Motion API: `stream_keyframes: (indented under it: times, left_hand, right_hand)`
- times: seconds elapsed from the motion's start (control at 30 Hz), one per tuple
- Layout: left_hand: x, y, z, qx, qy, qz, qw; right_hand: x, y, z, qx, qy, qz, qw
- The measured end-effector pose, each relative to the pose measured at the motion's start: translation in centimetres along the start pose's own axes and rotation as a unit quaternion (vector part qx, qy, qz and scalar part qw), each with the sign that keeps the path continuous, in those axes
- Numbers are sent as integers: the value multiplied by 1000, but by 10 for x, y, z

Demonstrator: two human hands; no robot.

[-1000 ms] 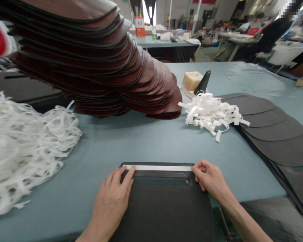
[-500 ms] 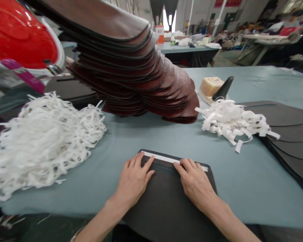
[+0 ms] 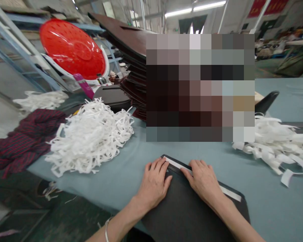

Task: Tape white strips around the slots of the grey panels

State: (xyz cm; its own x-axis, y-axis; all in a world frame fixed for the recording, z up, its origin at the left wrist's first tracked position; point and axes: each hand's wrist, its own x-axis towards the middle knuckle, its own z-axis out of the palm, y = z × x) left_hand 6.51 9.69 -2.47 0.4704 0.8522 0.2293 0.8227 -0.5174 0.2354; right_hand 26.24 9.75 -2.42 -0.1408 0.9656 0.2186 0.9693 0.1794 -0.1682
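Observation:
A black leather panel (image 3: 192, 215) lies on the grey-blue table (image 3: 131, 174) in front of me, with a white tape strip (image 3: 231, 194) along its far edge. My left hand (image 3: 154, 183) rests flat on the panel's left corner, fingers stretched out and together. My right hand (image 3: 204, 179) lies on the strip near the middle, fingers extended and pressing down on it. Neither hand grips anything.
A big heap of white paper strips (image 3: 91, 137) lies left of the panel, a smaller one (image 3: 277, 144) at the right. A stack of brown leather pieces (image 3: 131, 57) rises behind, partly blurred out. A red plastic basin (image 3: 73, 50) and dark striped cloth (image 3: 25, 137) sit far left.
My right hand slid left along the white strip from its right end to beside my left hand. My head turned left, bringing the red basin and striped cloth into view.

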Motion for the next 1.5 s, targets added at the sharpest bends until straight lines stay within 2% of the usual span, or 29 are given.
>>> stream_keyframes:
  times: [0.1, 0.23, 0.3, 0.43, 0.67, 0.83, 1.0, 1.1, 1.2, 1.33, 1.5]
  left_hand:
    - [0, -2, 0, -13, 3, -6, 1000]
    - [8, -8, 3, -27, 31, -20, 999]
    - [17, -10, 5, -23, 35, -4, 999]
    - [29, -11, 10, -13, 7, 32, 999]
    - [25, -9, 15, 54, 38, 54, 996]
    - [25, -4, 12, 80, 43, 58, 994]
    - [25, -4, 12, 85, 45, 54, 994]
    - [24, -4, 13, 81, 50, 51, 994]
    - [23, -3, 13, 78, 52, 49, 994]
    - [22, -2, 12, 74, 53, 43, 995]
    - [21, -7, 14, 66, 58, 49, 995]
  right_hand:
    - [19, -19, 15, 84, 6, -50, 995]
    - [28, -30, 29, 100, 16, -83, 991]
    - [27, -31, 30, 92, 21, -90, 991]
    - [22, -33, 25, 47, 24, -110, 993]
    - [10, -35, 17, -44, 16, -126, 991]
    - [-16, -10, 0, -74, 4, -129, 989]
    - [-68, 38, -29, -80, -4, -125, 989]
    - [-100, 67, -40, -84, 16, -131, 988]
    - [-121, 86, -41, -79, 41, -140, 986]
    - [-128, 95, -37, -26, 45, -110, 993]
    - [-120, 101, -42, 115, 41, 22, 992]
